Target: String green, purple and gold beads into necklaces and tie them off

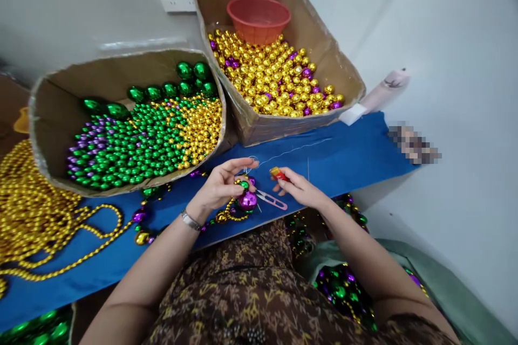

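Blue cloth (343,156) covers the bench, with open room only at 3 o'clock, toward its right edge; bead boxes crowd 10 o'clock (52,118) and 12 o'clock (263,124). Left grip (220,186) pinches a bead strand (226,215) above a purple ball (247,200); right grip (299,188), near at 3 o'clock, clenches a small red piece (277,173) in its fingertips; pink snips (272,200) lie between them; gold chains (32,215) pile at 9 o'clock.

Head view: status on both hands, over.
Left hand pinching bead strand. Right hand gripping small red-and-yellow item. Pink-handled snips lying on blue cloth between them.
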Demonstrator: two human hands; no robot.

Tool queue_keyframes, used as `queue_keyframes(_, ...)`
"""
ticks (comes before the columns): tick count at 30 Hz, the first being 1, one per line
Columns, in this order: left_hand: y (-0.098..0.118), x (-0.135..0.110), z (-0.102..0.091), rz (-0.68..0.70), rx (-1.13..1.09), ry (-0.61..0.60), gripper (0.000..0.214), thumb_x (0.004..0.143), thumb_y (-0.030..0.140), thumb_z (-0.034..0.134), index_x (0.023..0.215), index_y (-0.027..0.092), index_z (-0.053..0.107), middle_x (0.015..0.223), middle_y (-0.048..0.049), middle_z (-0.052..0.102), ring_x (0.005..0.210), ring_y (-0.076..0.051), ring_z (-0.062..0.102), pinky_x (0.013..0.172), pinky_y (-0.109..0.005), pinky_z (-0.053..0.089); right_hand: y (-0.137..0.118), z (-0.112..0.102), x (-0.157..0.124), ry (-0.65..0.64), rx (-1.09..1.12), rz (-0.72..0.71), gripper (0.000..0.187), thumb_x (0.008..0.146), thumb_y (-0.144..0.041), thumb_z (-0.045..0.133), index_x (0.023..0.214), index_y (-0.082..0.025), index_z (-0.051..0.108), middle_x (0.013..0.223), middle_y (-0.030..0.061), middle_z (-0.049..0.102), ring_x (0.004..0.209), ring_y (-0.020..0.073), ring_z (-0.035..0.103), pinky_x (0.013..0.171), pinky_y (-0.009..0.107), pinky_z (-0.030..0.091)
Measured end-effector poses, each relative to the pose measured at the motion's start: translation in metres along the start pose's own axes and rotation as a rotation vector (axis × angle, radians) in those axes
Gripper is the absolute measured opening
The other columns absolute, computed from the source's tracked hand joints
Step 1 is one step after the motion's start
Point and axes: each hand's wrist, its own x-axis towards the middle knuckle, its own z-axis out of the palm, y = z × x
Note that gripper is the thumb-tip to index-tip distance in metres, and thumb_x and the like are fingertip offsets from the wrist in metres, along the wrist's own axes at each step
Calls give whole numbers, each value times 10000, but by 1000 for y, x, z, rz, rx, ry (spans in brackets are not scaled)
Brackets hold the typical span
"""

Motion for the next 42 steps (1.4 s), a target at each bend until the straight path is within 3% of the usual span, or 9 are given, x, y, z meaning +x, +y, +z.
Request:
queue_keyframes(3, 0, 2, -1, -7, 1, -18, 582, 640, 173, 826, 1187, 266, 648, 1330, -106, 587, 756, -167, 709, 494, -160, 501, -24, -9, 6, -70, 176, -113, 281, 969, -395, 420, 1180, -215, 466, 909, 19, 627, 734, 120, 599, 661, 260, 508)
queue_keyframes(6, 0, 2, -2, -11, -3, -31, 592, 648, 167, 820, 1202, 265, 639, 1367, -115, 557, 767, -167, 711, 481, -146, 487, -43, -13, 17, -77, 55, -220, 326, 949, -481, 450, 1092, -197, 526, 800, -5, 602, 692, 117, 547, 645, 249, 454)
queue_keyframes(11, -2, 2, -5, -2, 4, -48, 590, 662, 160, 812, 1211, 278, 630, 1415, -112, 514, 780, -161, 708, 558, -191, 537, -53, -6, 37, -22, -107, -331, 492, 960, -596, 309, 906, -183, 572, 782, 15, 628, 696, 133, 560, 645, 255, 411)
queue_keyframes(19, -4, 1, -5, 1, 32, -65, 601, 659, 204, 829, 1216, 287, 620, 1441, -111, 487, 773, -167, 707, 672, -277, 566, -55, 12, 47, 77, -144, -310, 457, 980, -440, 339, 675, -175, 554, 646, 5, 603, 620, 120, 544, 595, 235, 383)
queue_keyframes(28, -6, 1, -4, -9, 13, -64, 612, 639, 199, 841, 1207, 283, 626, 1430, -120, 498, 770, -172, 715, 701, -292, 577, -50, 17, 48, 95, -195, -306, 385, 967, -331, 350, 767, -168, 636, 785, 43, 697, 733, 153, 624, 677, 258, 426)
queue_keyframes(33, -6, 0, -2, -13, -15, -61, 597, 635, 182, 840, 1187, 289, 639, 1425, -112, 507, 764, -173, 718, 659, -259, 579, -49, 17, 50, 88, -246, -390, 383, 960, -308, 346, 754, -177, 640, 834, 50, 703, 785, 161, 630, 732, 277, 452)
queue_keyframes(38, -7, -1, -1, -26, 3, -46, 609, 624, 189, 849, 1188, 290, 641, 1416, -121, 516, 760, -192, 725, 595, -239, 569, -51, 16, 50, 107, -313, -419, 335, 941, -315, 384, 769, -179, 636, 898, 66, 696, 867, 179, 623, 799, 306, 470)
queue_keyframes(42, -5, -1, 2, -9, 45, -27, 613, 622, 184, 853, 1189, 281, 642, 1400, -121, 533, 780, -188, 724, 638, -248, 574, -54, 7, 42, 148, -340, -401, 301, 939, -376, 420, 840, -177, 623, 876, 69, 679, 854, 192, 607, 803, 335, 472)
